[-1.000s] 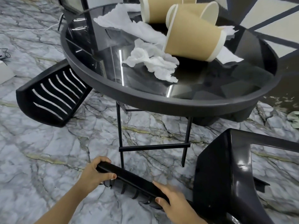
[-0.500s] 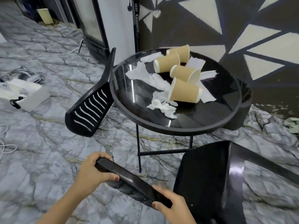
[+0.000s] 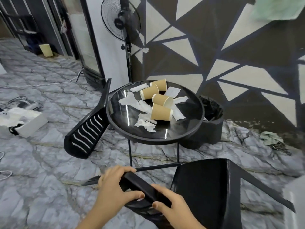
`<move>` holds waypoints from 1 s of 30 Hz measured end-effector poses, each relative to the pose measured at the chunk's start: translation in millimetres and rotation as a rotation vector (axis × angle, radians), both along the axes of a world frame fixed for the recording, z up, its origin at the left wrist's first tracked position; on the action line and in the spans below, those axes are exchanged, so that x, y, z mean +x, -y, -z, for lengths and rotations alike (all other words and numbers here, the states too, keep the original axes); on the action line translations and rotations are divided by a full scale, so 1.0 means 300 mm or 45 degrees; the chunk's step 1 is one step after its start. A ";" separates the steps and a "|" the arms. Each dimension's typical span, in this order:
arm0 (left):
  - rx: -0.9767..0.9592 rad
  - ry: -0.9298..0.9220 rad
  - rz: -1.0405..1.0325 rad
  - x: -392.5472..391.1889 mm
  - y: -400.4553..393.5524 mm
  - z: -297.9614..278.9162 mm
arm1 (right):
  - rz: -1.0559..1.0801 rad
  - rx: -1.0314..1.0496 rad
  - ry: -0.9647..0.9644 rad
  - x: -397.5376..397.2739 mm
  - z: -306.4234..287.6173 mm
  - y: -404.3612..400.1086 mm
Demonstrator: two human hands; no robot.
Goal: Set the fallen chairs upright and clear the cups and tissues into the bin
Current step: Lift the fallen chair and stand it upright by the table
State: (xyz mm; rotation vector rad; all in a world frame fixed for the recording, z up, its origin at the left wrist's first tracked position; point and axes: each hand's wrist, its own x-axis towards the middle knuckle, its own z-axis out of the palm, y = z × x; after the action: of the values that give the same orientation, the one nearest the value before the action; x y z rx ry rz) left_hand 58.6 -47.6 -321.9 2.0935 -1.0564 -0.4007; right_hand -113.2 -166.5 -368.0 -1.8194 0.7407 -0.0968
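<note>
A black plastic chair is tipped in front of me, seat underside facing right. My left hand and my right hand both grip the top edge of its backrest. A second black chair leans on its side against the left rim of the round black table. On the tabletop lie several brown paper cups on their sides among crumpled white tissues. A black bin lined with a dark bag stands behind the table on the right.
A standing fan and a glass-door fridge are behind the table. White boxes and cables lie on the marble floor at left. A crumpled greenish rag lies by the patterned wall at right.
The view has risen and pulled back from the table. Both hands have kept hold of the chair's backrest and raised it off the floor; the hands are closer together.
</note>
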 end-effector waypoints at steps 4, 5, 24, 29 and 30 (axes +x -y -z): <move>-0.088 -0.047 0.136 -0.117 -0.034 -0.058 | 0.011 0.000 0.038 -0.171 -0.052 0.005; -0.102 -0.035 0.172 -0.145 -0.041 -0.073 | 0.020 -0.013 0.057 -0.212 -0.066 0.006; -0.237 0.217 0.344 -0.601 -0.090 -0.152 | 0.176 -0.470 0.232 -0.720 -0.423 -0.021; -0.289 0.236 0.450 -0.771 -0.061 -0.197 | 0.232 -0.650 0.170 -0.818 -0.495 -0.025; -0.324 0.207 0.467 -0.798 -0.057 -0.201 | 0.277 -0.644 0.177 -0.851 -0.498 -0.022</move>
State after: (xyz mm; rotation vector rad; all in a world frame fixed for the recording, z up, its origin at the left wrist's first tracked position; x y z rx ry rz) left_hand -180.9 -30.6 -261.5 1.7297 -1.5121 -0.2577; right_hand -368.3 -159.9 -218.6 -2.1710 0.8652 -0.5933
